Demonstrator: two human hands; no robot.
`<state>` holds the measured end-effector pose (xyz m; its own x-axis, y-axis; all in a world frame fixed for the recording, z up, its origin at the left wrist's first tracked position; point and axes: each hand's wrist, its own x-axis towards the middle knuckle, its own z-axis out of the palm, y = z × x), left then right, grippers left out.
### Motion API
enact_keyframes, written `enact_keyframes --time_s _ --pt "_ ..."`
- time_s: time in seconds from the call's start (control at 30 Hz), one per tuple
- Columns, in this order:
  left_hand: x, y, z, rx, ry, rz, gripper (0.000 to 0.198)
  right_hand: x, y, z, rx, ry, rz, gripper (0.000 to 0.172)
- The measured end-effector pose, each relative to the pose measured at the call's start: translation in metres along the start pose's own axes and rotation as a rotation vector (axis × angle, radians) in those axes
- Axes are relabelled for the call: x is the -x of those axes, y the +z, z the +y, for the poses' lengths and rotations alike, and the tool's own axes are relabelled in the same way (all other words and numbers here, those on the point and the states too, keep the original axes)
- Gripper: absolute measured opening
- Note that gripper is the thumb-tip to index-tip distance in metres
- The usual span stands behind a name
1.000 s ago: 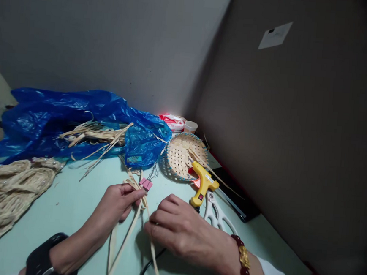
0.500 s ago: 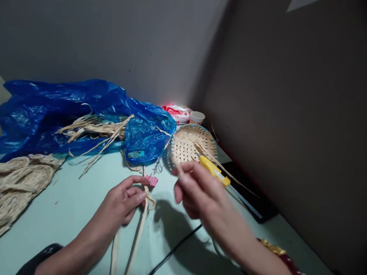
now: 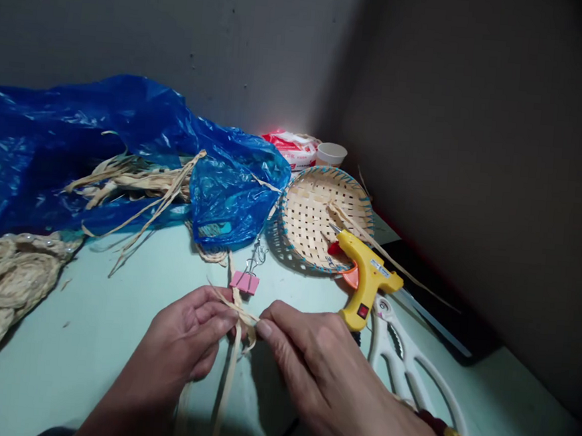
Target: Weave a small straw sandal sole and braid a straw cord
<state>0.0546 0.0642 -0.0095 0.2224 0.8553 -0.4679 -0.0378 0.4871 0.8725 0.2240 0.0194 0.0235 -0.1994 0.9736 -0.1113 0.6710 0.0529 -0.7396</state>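
Observation:
Pale flat straw strips (image 3: 231, 368) hang down toward me from a pink binder clip (image 3: 244, 282) near the middle of the table. Just below the clip, my left hand (image 3: 191, 334) pinches the strips between thumb and fingers, where they cross in a small loop. My right hand (image 3: 310, 354) is closed at the right of that crossing, thumb and forefinger gripping a strip that runs across to the left fingers. A thin loose end sticks up above the left fingertips. The underside of the loop is partly hidden by the fingers.
A yellow glue gun (image 3: 367, 274) leans on a woven basket (image 3: 311, 213), with white scissors (image 3: 405, 361) beside it. A blue plastic bag (image 3: 128, 111) holding straw (image 3: 142, 183) lies at the back left. Braided straw (image 3: 8, 290) sits far left; a cup (image 3: 331, 155) stands behind.
My right hand has come down and left to the strips beside my left hand. The view has shifted closer, and the scissors now show. My left hand still pinches near the clip.

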Motion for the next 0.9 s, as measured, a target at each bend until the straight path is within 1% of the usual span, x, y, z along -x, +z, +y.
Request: enact_keyframes --time_s 0.07,0.13,0.2,0.27,0.33,0.43,0.5,0.57,0.67,0.73,0.83,0.9 --pt "0.001 0.001 0.002 -0.019 -0.021 -0.008 0.034 0.000 0.002 0.000 0.067 0.030 -0.045 0.034" --pt "0.002 0.002 0.004 -0.032 -0.037 0.013 0.036 0.002 0.005 0.003 0.151 0.049 -0.092 0.023" --pt "0.004 0.004 0.006 -0.049 -0.049 0.029 0.038 0.005 0.008 0.007 0.232 0.000 -0.104 0.014" --pt "0.006 0.006 0.007 -0.064 -0.061 0.034 0.039 0.008 0.010 0.011 0.292 -0.110 -0.083 0.018" --pt "0.007 0.008 0.008 -0.069 -0.068 0.050 0.038 0.010 0.013 0.014 0.348 -0.161 -0.077 0.019" --pt "0.007 0.008 0.008 -0.042 -0.076 0.096 0.038 0.009 0.016 0.013 0.436 -0.140 -0.108 0.015" --pt "0.006 0.007 0.007 -0.017 -0.082 0.099 0.040 0.006 0.018 0.011 0.515 -0.140 -0.102 0.014" --pt "0.004 0.006 0.007 -0.009 -0.089 0.091 0.041 0.002 0.020 0.007 0.571 -0.101 -0.088 0.017" --pt "0.003 0.004 0.005 -0.019 -0.093 0.091 0.041 -0.003 0.020 0.004 0.559 0.015 -0.070 0.022" --pt "0.003 0.004 0.005 -0.023 -0.077 0.088 0.041 -0.004 0.020 0.003 0.512 0.070 -0.078 0.019" --pt "0.003 0.005 0.005 -0.025 -0.051 0.067 0.037 -0.006 0.019 0.004 0.440 0.108 -0.093 0.015" --pt "0.003 0.006 0.005 -0.019 -0.036 0.058 0.035 -0.005 0.018 0.005 0.412 0.097 -0.089 0.012"
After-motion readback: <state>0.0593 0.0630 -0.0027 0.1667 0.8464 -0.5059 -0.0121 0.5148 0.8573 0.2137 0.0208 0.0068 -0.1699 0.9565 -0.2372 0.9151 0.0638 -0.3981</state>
